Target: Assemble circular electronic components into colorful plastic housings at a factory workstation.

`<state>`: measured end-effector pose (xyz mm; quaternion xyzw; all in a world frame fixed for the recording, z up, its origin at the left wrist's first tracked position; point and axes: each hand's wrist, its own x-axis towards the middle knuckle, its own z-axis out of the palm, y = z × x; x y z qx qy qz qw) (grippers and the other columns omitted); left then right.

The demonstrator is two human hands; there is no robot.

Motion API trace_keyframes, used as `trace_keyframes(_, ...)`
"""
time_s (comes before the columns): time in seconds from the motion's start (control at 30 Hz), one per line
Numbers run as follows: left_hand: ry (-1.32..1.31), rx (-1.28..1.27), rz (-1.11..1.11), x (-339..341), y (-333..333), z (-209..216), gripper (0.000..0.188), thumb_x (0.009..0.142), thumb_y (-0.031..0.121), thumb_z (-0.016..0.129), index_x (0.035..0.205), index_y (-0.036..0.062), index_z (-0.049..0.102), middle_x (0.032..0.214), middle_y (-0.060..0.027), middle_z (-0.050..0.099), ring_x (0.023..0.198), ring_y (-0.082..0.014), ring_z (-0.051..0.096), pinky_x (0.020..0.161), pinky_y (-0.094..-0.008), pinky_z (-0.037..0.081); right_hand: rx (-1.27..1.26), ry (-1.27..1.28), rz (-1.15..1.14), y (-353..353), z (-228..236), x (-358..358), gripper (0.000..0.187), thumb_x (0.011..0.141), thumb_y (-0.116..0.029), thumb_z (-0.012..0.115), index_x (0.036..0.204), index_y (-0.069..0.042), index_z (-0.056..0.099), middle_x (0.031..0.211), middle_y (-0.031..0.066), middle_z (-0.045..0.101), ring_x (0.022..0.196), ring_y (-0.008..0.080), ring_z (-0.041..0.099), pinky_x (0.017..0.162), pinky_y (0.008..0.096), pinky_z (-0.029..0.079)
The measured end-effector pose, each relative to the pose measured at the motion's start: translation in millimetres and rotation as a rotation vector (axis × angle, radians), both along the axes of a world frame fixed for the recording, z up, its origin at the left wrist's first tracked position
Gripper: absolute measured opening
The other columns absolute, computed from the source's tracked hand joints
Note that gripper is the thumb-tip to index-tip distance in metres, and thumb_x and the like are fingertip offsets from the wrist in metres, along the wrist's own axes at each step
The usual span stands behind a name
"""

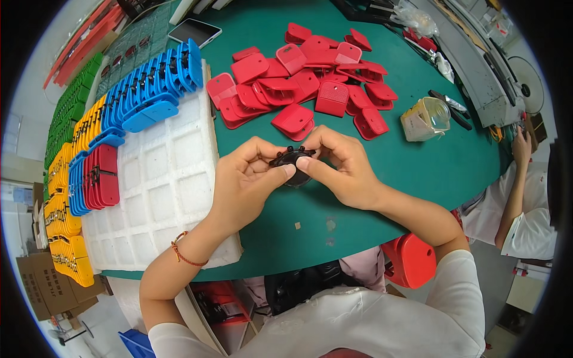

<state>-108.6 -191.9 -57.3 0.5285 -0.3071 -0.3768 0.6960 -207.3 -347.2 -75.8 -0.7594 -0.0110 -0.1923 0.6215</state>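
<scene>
Both hands meet over the green table mat [280, 238], in front of a loose heap of red folded plastic pieces [332, 98]. Between them is a small round black part [290, 157] with little knobs along its far edge. My left hand [248, 179] pinches its left side, thumb on top and fingers curled beneath. From the other side my right hand [343, 168] grips it the same way, thumb pressing on its face. Fingers cover much of the part, so its exact kind cannot be made out.
A white gridded foam tray [161, 197] lies left, bearing rows of blue pieces [152, 113] and red ones [101, 177]. Yellow and green rows stand beyond. A phone [195, 33], a clear plastic tub [425, 119] and pliers [452, 107] surround the heap. A co-worker's arm [518, 185] shows right.
</scene>
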Motion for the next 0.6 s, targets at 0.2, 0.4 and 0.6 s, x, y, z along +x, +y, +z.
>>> trace_keyframes(0.2,-0.04,-0.025,0.013,-2.5,1.3,-0.1,0.015,0.08,-0.009,0.054,0.094,-0.007,0.049,0.09,-0.0118,0.059,0.082,-0.0104,0.058,0.071,-0.0211,0.048,-0.034,-0.03,-0.005,3.2,4.8,-1.8,0.017,0.08,-0.01,0.06,0.079,0.001,0.049,0.069,0.0069,0.05,0.061,0.0116,0.049,0.054,0.0249,0.039)
trace_keyframes(0.4,-0.066,-0.022,0.013,-2.7,1.6,-0.3,0.015,0.08,-0.009,0.054,0.094,-0.0075,0.048,0.09,-0.0123,0.059,0.084,-0.0109,0.058,0.071,-0.021,0.048,-0.057,-0.02,-0.009,2.9,6.9,-2.1,0.018,0.08,-0.011,0.06,0.078,0.002,0.048,0.069,0.0073,0.05,0.061,0.0124,0.049,0.054,0.0253,0.04)
trace_keyframes(0.6,-0.076,-0.005,0.013,-2.8,1.7,0.4,0.016,0.08,-0.009,0.054,0.094,-0.0079,0.048,0.091,-0.0128,0.059,0.084,-0.0113,0.058,0.071,-0.0212,0.048,-0.058,-0.015,0.024,2.2,4.4,-2.6,0.012,0.081,-0.006,0.057,0.082,0.002,0.048,0.073,0.0043,0.047,0.065,0.0081,0.043,0.056,0.0221,0.036)
